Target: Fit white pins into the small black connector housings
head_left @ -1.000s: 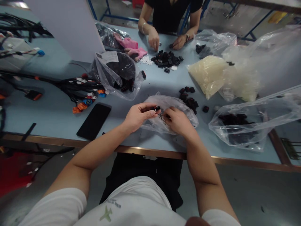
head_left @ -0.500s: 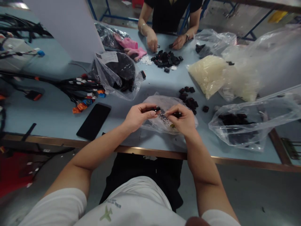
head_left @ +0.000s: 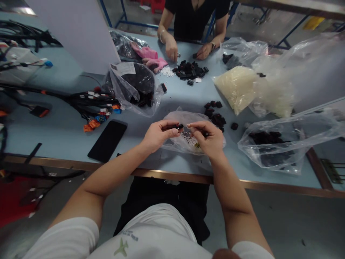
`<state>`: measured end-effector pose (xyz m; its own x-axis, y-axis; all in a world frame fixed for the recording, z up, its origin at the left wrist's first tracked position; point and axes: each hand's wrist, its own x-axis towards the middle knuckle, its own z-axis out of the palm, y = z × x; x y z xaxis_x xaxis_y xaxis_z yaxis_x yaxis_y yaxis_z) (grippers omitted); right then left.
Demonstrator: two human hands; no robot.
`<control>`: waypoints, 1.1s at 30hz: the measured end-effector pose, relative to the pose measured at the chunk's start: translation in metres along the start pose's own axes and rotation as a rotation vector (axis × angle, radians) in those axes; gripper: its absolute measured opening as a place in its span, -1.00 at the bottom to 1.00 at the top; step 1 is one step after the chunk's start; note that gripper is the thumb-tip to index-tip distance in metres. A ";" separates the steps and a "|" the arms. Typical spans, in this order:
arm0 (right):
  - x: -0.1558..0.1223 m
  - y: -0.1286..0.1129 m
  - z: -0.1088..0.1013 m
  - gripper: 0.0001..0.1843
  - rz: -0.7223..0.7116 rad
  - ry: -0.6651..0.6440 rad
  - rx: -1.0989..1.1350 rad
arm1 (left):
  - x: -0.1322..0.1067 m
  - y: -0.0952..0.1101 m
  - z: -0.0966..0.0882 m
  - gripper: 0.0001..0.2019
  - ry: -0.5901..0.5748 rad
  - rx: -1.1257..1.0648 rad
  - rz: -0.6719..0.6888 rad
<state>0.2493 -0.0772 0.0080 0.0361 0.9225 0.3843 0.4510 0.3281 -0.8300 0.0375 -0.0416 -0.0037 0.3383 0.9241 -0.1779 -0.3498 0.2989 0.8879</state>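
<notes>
Between the thumb and fingers of my left hand (head_left: pixel 157 135) is a small black connector housing (head_left: pixel 179 126), its end pointing right. My right hand (head_left: pixel 208 138) is closed just right of it, thumb and forefinger pinched at a tiny pale piece too small to make out. A dark part shows partly under the curled fingers of that hand. Below both hands lies a clear plastic bag (head_left: pixel 172 117) with many small white pins (head_left: pixel 188 139) on it. Black connector housings (head_left: pixel 217 119) are heaped just beyond my right hand.
Across the table a co-worker's hands (head_left: pixel 171 48) handle parts by a black connector pile (head_left: pixel 190 70). Bags of black parts (head_left: pixel 272 144) and cream pieces (head_left: pixel 237 86) lie right. A phone (head_left: pixel 107 141), wire harnesses (head_left: pixel 91 99) and another bag (head_left: pixel 134 86) lie left.
My right fingertips have drawn up slightly and pinch near the end of the connector housing. My left hand keeps its hold almost unmoved. The view has shifted a little.
</notes>
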 end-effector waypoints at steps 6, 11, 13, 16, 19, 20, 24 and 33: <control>-0.004 0.001 0.004 -0.87 -0.106 0.014 -0.097 | -0.001 -0.002 0.000 -0.49 -0.010 0.035 0.007; -0.002 0.002 0.006 -0.83 -0.215 -0.038 -0.205 | -0.002 -0.001 -0.001 -0.46 -0.009 0.184 0.030; -0.002 0.002 0.007 -0.82 -0.247 -0.029 -0.218 | -0.003 0.000 -0.001 -0.46 -0.015 0.240 0.038; -0.002 0.004 0.008 -0.80 -0.297 -0.028 -0.259 | -0.004 0.001 -0.001 -0.47 -0.019 0.281 0.042; -0.002 0.005 0.009 -0.78 -0.352 -0.030 -0.302 | -0.005 0.000 0.000 -0.46 -0.019 0.285 0.043; -0.002 0.006 0.010 -0.78 -0.375 -0.026 -0.310 | -0.004 0.000 -0.001 -0.45 -0.018 0.283 0.045; -0.005 0.010 0.012 -0.73 -0.436 -0.004 -0.400 | -0.004 -0.002 0.000 -0.46 -0.017 0.263 0.053; -0.011 0.010 0.018 -0.68 -0.478 -0.058 -0.475 | -0.007 -0.001 0.002 -0.48 -0.015 0.173 0.057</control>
<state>0.2369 -0.0803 -0.0116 -0.3071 0.7117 0.6319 0.7488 0.5904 -0.3011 0.0372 -0.0491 -0.0029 0.3359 0.9342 -0.1202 -0.2134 0.1997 0.9563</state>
